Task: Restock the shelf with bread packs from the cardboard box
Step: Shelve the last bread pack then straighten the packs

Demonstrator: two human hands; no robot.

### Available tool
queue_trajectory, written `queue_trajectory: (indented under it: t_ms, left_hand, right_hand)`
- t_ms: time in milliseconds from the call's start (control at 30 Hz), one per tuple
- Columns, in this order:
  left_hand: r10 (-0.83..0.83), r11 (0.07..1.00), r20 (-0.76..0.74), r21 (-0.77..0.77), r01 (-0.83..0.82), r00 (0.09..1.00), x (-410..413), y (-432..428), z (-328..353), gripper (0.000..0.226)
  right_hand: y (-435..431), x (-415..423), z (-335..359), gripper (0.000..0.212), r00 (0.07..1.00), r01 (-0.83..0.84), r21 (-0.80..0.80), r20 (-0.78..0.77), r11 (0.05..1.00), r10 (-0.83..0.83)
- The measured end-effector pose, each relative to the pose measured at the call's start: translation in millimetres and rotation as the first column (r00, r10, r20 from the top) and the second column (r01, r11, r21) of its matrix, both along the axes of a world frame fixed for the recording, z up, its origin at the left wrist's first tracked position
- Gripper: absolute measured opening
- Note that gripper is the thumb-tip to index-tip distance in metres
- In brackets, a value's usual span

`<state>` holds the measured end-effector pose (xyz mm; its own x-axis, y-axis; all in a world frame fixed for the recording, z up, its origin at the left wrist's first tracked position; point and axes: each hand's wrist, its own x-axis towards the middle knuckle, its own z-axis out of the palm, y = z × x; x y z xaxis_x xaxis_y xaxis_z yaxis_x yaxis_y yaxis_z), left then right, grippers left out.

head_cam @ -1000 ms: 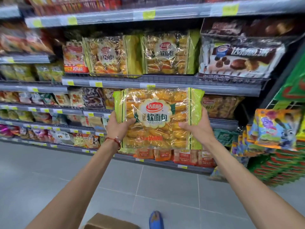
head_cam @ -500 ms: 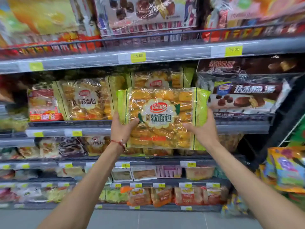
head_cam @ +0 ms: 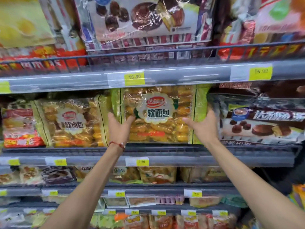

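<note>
While both bare arms reach up from the near bottom corners, the left hand and the right hand grip a clear plastic bread pack with green side bands, golden rolls inside and a red-and-white label. The hands are well apart, one at each lower side of the pack. Each thumb lies across the front film and the fingers curl round the edge behind it.

The pack is upright, label facing out, on the grey metal shelf second from the top. Its upper edge sits just under the grey price rail, which carries a yellow price tag reading 15.80. Its bottom seems to rest on the shelf deck, though blur and the dark wire guard hide the contact.

Just to the left stands a second pack of the same soft bread, very close to the held one, and further left is a red-and-clear pastry bag. To the right, a white-and-brown chocolate cake pack sits close beside the right hand. A red string bracelet circles the left wrist.
</note>
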<state>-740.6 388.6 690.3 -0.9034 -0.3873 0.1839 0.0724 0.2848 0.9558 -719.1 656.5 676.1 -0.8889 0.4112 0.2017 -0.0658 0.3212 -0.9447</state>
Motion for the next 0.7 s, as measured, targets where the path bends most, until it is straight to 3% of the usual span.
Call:
queue_trajectory:
  t_ms: [67,100,267,433,533,700]
  left_hand:
    - [-0.001,1.000,0.035,0.010,0.001,0.999,-11.8,2.0,-1.6,0.072]
    - [-0.009,1.000,0.062,0.009,0.009,0.998,-15.3,3.2,-3.5,0.067]
    - [-0.004,1.000,0.076,0.009,0.004,0.997,-23.1,6.3,-21.0,0.086]
    - [-0.052,0.999,0.069,-0.011,0.053,0.996,-25.0,8.9,-36.1,0.088]
    - [-0.059,0.998,0.027,-0.030,0.060,0.998,-21.5,9.4,-39.1,0.094]
    - [-0.025,0.993,0.036,-0.113,0.029,0.999,-16.4,10.0,-46.3,0.095]
  right_hand:
    - [1.1,-14.4,0.8,0.070,1.000,0.010,-0.002,0.010,1.000,-0.010]
    - [1.1,-19.2,0.1,0.069,1.000,0.003,0.009,0.025,1.000,-0.003]
    - [3.4,-32.3,-13.2,0.123,0.998,-0.003,0.093,-0.059,0.996,0.009]
    - [-0.5,-26.4,-19.2,0.111,0.994,-0.044,0.058,-0.102,0.997,0.050]
    - [-2.8,-17.6,-27.7,0.103,0.997,-0.076,0.064,-0.015,0.995,0.077]
    - [-5.4,-8.8,-25.7,0.115,0.996,-0.088,0.063,0.031,0.994,0.087]
